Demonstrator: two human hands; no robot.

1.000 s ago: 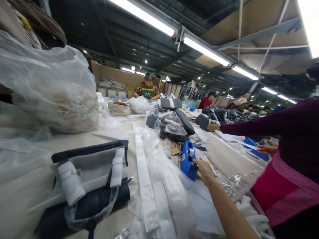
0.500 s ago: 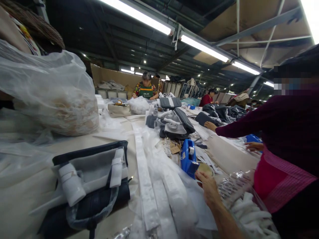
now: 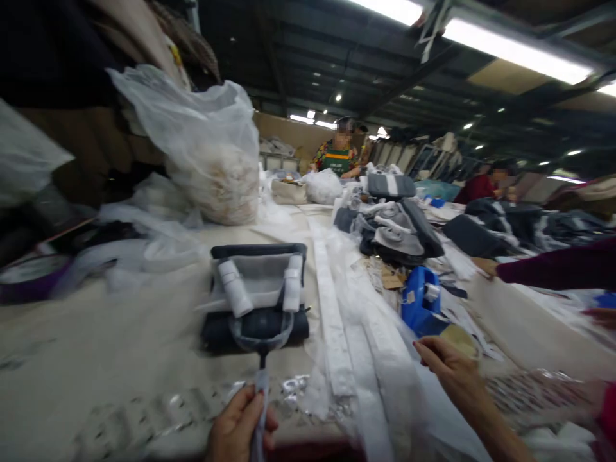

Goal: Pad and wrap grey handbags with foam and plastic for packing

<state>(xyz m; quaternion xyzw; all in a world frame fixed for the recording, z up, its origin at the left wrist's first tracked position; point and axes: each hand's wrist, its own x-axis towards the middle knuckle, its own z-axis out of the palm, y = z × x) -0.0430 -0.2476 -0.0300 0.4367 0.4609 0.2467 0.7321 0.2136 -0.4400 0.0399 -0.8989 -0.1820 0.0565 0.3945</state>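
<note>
A dark handbag (image 3: 262,330) lies on the table in front of me, its flap folded back. White wrapped rolls (image 3: 235,289) cover parts of its handle. My left hand (image 3: 243,420) is closed around a strap (image 3: 260,404) wrapped in whitish film, which runs from the bag toward me. My right hand (image 3: 445,366) is pinched, just in front of a blue tape dispenser (image 3: 419,300); whatever is between its fingertips is too small to make out.
White foam strips (image 3: 332,314) run along the table right of the bag. Wrapped grey bags (image 3: 394,231) are piled behind the dispenser. A large plastic sack (image 3: 226,167) stands at the back left. A co-worker's sleeve (image 3: 553,266) reaches in from the right.
My left hand has come into view, gripping the strap. My right hand has drawn slightly away from the dispenser's front. The view has turned left.
</note>
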